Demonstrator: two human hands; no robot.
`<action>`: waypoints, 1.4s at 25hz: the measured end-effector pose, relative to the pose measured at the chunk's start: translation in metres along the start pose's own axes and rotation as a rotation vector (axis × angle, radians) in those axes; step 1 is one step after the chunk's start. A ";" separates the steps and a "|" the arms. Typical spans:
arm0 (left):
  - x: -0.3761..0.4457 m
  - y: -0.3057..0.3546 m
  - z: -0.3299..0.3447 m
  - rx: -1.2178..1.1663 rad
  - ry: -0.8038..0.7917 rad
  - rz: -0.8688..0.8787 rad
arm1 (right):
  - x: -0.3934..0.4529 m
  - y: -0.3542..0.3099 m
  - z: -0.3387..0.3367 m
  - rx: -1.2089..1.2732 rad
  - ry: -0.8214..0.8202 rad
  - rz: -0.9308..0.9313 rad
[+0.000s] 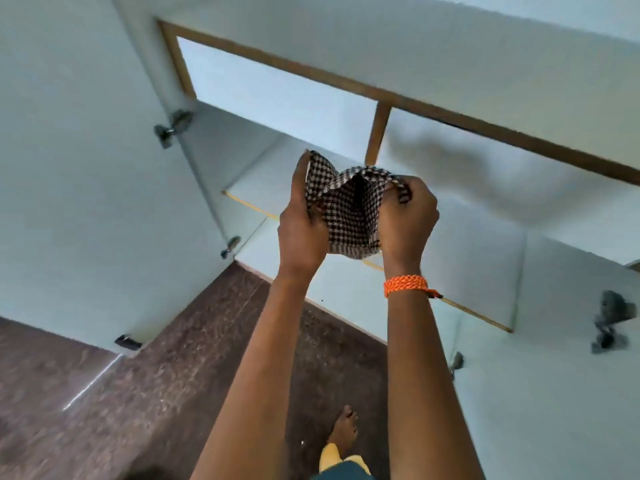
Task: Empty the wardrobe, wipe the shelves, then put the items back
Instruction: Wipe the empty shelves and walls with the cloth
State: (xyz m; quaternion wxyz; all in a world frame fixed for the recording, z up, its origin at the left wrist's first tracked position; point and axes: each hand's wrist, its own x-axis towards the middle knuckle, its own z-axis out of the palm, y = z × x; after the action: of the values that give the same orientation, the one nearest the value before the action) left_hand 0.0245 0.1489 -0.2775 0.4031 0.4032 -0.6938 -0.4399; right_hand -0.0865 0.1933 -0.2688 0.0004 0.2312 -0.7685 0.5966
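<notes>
A black-and-white checked cloth (pixel 348 209) hangs bunched between both hands in front of the open wardrobe. My left hand (pixel 300 226) grips its left edge, thumb raised along the fabric. My right hand (pixel 407 216) pinches the cloth's right corner; an orange braided band circles that wrist. Behind the hands, the white wardrobe shelves (pixel 263 188) with thin wooden front edges show no items on them. A brown wooden frame (pixel 377 131) borders the upper compartments.
The left wardrobe door (pixel 79 188) stands swung open, with metal hinges on its inner edge. Another open door (pixel 561 358) is at the right with a dark fitting. The floor (pixel 166 375) is dark brown. My bare foot (pixel 343 427) stands near the wardrobe base.
</notes>
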 end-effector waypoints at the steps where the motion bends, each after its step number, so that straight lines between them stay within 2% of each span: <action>1: 0.009 0.017 0.019 -0.031 -0.047 0.034 | 0.020 -0.006 -0.017 0.014 0.044 0.016; 6: 0.048 0.101 0.108 -0.228 -0.260 0.053 | 0.105 -0.026 -0.085 0.100 0.086 0.076; 10: 0.058 0.166 0.159 -0.328 -0.444 0.156 | 0.160 -0.043 -0.138 0.245 0.081 0.159; 13: 0.062 0.204 0.191 -0.420 -0.591 0.196 | 0.188 -0.050 -0.176 0.251 0.195 0.099; 17: 0.061 0.232 0.218 -0.550 -0.644 0.029 | 0.207 -0.044 -0.202 0.278 0.242 0.041; 19: 0.065 0.240 0.231 -0.483 -0.652 -0.022 | 0.215 -0.041 -0.211 0.252 0.219 0.025; 22: 0.077 0.243 0.249 -0.318 -0.659 -0.009 | 0.231 -0.041 -0.229 0.185 0.125 0.054; 26: 0.093 0.245 0.258 -0.398 -0.698 0.027 | 0.241 -0.042 -0.233 0.292 -0.006 0.177; 27: 0.096 0.246 0.260 -0.462 -0.719 -0.028 | 0.242 -0.044 -0.233 0.333 0.002 0.186; 29: 0.104 0.245 0.260 -0.660 -0.797 -0.278 | 0.247 -0.048 -0.233 0.381 0.052 0.175; 31: 0.120 0.236 0.259 -0.852 -0.816 -0.526 | 0.258 -0.055 -0.239 0.286 0.143 0.127; 32: 0.130 0.230 0.258 -0.862 -0.808 -0.589 | 0.264 -0.058 -0.243 0.159 0.191 0.068; 34: 0.143 0.225 0.255 -0.686 -0.829 -0.571 | 0.272 -0.065 -0.249 -0.123 0.252 -0.090; 35: 0.142 0.226 0.254 -0.532 -0.853 -0.486 | 0.275 -0.068 -0.251 -0.222 0.265 -0.159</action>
State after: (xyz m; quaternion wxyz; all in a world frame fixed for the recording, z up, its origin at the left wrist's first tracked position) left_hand -0.3037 0.1560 -0.1104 0.0613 0.2222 -0.5477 -0.8043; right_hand -0.3772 0.3134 -0.0579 0.1742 0.2095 -0.8020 0.5315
